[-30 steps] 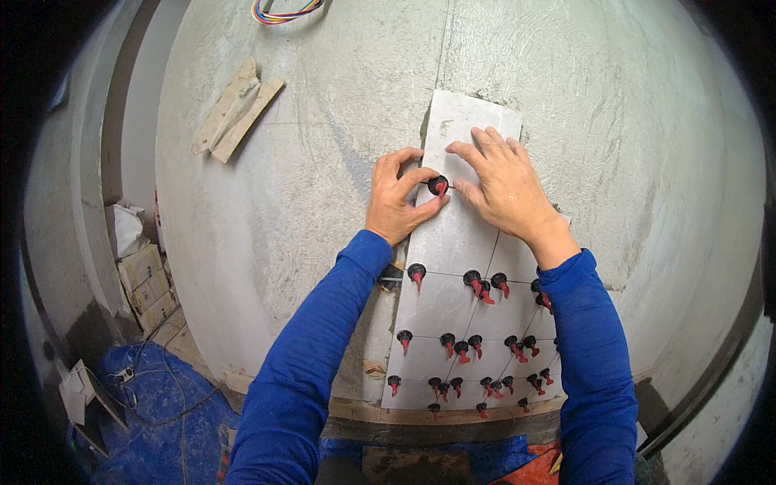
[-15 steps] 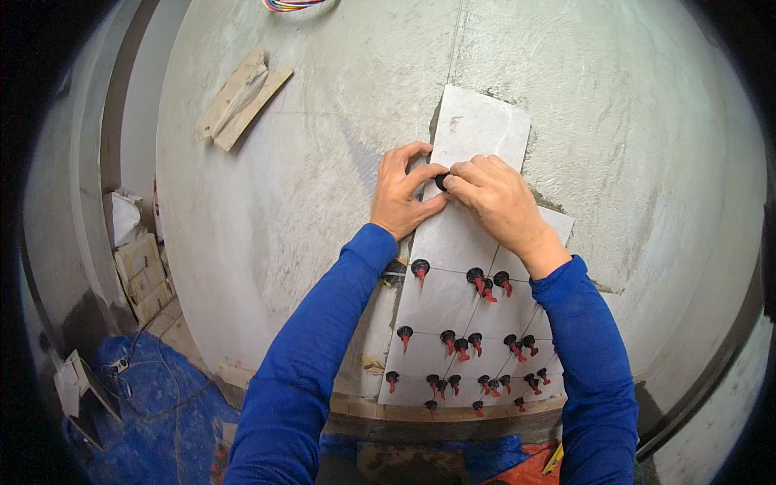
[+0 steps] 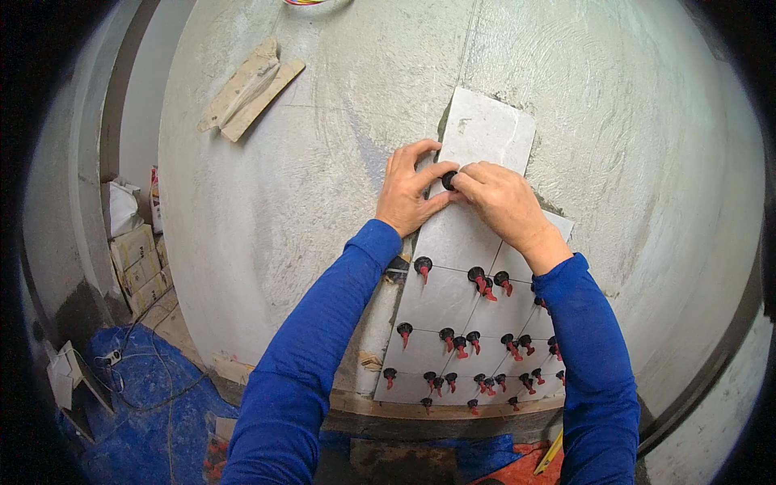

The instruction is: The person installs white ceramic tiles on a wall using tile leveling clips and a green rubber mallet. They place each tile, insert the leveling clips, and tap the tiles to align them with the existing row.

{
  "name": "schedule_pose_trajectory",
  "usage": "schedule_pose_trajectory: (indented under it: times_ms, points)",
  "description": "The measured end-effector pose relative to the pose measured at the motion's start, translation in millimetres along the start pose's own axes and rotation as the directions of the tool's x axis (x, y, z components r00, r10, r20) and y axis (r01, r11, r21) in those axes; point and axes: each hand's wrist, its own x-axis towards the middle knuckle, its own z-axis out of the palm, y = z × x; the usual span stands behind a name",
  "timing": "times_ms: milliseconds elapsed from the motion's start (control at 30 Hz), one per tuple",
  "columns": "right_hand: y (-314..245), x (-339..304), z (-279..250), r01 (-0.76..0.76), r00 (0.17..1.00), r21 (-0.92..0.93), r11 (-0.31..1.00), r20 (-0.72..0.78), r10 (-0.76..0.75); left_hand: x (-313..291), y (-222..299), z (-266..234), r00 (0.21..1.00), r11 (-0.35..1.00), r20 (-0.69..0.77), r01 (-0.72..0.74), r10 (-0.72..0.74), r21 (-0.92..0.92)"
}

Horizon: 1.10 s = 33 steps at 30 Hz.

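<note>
Both hands on top tile (image 3: pixel 489 133): right hand (image 3: pixel 501 202) fingers pinch black cap (image 3: pixel 449 179), left hand (image 3: pixel 408 190) fingers spread flat beside it.

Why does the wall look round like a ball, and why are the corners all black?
In the head view, the fisheye lens bends the flat grey wall into a bulge and leaves a black rim around the picture. The light is soft and even. The hands and the top tile look sharp, with only faint shadows.
</note>
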Motion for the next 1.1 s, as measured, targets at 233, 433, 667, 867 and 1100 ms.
schedule_pose_trajectory:
  times_ms: [233,433,667,867,1100]
  points:
    - [3.0,3.3,0.5,0.040,0.998,-0.027,0.999,0.046,-0.039,0.2,-2.1,1.8,0.999,0.999,-0.041,-0.024,0.022,-0.042]
    - [4.8,6.6,0.8,0.069,0.996,-0.023,0.997,0.058,-0.068,0.8,-0.5,1.2,0.999,0.999,-0.040,-0.015,0.013,-0.050]
    - [3.0,6.8,0.6,0.052,0.997,-0.020,0.998,0.055,-0.050,1.5,0.3,0.0,1.000,0.998,-0.031,0.000,-0.002,-0.058]
    - [2.7,6.7,1.2,0.039,0.997,-0.014,0.999,0.062,-0.038,2.5,0.6,-1.1,1.000,0.996,-0.011,0.017,-0.018,-0.091]
    - [3.1,8.8,1.4,0.054,0.995,-0.026,0.998,0.082,-0.052,3.0,0.9,-4.0,1.000,0.996,0.020,0.025,-0.023,-0.086]
